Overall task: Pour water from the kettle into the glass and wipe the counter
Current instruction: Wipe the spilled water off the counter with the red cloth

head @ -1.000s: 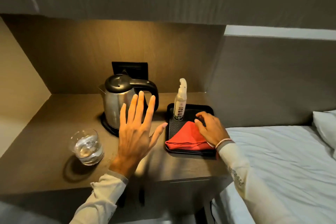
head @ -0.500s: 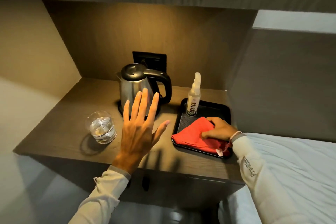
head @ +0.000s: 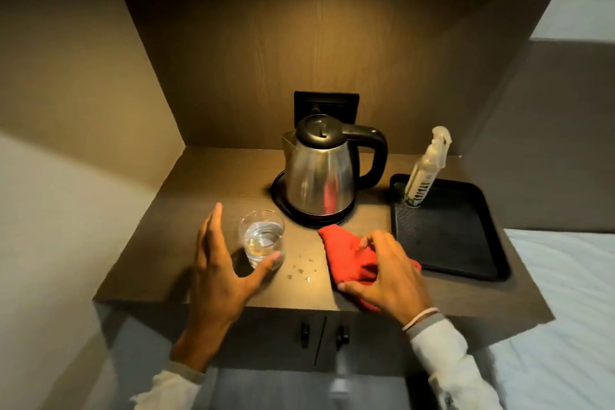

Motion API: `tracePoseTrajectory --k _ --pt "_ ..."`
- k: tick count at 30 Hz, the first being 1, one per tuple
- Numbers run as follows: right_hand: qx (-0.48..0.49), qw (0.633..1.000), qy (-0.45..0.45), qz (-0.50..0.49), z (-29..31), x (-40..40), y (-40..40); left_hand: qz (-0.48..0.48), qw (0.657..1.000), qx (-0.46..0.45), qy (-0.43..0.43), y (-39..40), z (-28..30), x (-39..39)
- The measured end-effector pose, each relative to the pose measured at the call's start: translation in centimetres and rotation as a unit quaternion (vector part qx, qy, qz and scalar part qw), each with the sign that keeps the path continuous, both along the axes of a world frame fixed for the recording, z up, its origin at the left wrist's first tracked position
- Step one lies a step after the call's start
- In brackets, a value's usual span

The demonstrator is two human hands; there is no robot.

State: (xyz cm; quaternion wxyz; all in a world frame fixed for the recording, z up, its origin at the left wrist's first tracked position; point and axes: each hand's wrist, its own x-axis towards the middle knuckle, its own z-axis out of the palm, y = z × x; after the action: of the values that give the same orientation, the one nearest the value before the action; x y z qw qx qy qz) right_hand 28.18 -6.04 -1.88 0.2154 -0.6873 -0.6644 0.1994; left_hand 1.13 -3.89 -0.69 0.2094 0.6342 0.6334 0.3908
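A steel kettle with a black lid and handle stands on its base at the back of the brown counter. A short glass holding water sits in front of it to the left. My left hand is spread open around the glass, the thumb tip at its right side, the fingers just left of it. Small water drops lie on the counter between the glass and a red cloth. My right hand presses on and grips that cloth on the counter.
A black tray lies at the counter's right end with a spray bottle standing in its back left corner. A bed with white sheets is to the right. Cabinet doors with black knobs are below the counter edge.
My right hand has carried the red cloth off the tray onto the counter in front of the kettle. My left hand has dropped from a raised open pose to around the glass.
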Motion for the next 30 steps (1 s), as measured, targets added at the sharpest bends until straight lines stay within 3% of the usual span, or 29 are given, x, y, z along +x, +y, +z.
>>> tracePoseTrajectory --k 3,8,18,24,30 --pt "0.028 0.999 -0.036 -0.019 -2.0 -3.5 -1.3 -0.035 0.995 -0.08 -0.049 1.1 -2.0 -1.0" --pt "0.03 0.988 -0.136 -0.065 -5.5 -7.2 -2.4 -0.054 0.987 -0.11 -0.105 3.0 -4.2 0.1" --pt "0.01 0.993 -0.093 -0.079 -4.8 -8.7 2.3 -0.046 0.98 -0.075 -0.181 4.1 -5.2 -3.0" --pt "-0.017 0.997 -0.065 0.048 -4.8 -14.9 6.8 -0.001 0.985 -0.042 -0.169 3.5 -2.5 -8.3" --pt "0.006 0.973 -0.093 0.213 -5.2 -22.4 6.4 0.034 0.982 -0.007 -0.183 3.3 0.2 -13.4"
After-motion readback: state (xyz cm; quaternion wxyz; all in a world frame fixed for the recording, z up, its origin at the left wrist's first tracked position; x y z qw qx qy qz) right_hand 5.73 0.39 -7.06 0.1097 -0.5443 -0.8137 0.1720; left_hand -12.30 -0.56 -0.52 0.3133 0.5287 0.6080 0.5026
